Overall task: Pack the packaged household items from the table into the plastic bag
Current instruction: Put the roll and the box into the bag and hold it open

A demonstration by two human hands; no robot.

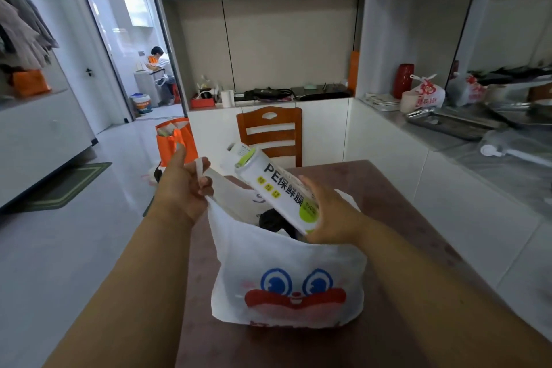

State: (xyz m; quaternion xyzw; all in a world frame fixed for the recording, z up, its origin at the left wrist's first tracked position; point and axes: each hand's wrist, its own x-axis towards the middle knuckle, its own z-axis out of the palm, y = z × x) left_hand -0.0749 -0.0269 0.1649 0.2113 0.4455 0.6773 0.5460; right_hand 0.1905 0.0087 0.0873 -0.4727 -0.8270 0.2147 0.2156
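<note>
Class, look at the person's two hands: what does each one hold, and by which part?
The left hand grips the plastic bag by a handle loop, holding it open. The right hand holds the cling film roll by its lower end, tilted over the bag's mouth.

Cling-film roll [280, 188] reads "PE保鲜膜"; small green-patch print approx "400", too blurred to confirm.

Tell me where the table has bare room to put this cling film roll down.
Bare tabletop lies right of the plastic bag, out to the table's right edge, and a strip in front of the bag, between the forearms. The bag's mouth is crowded: the left hand holds a handle, the right hand has the cling film roll above dark contents.
</note>
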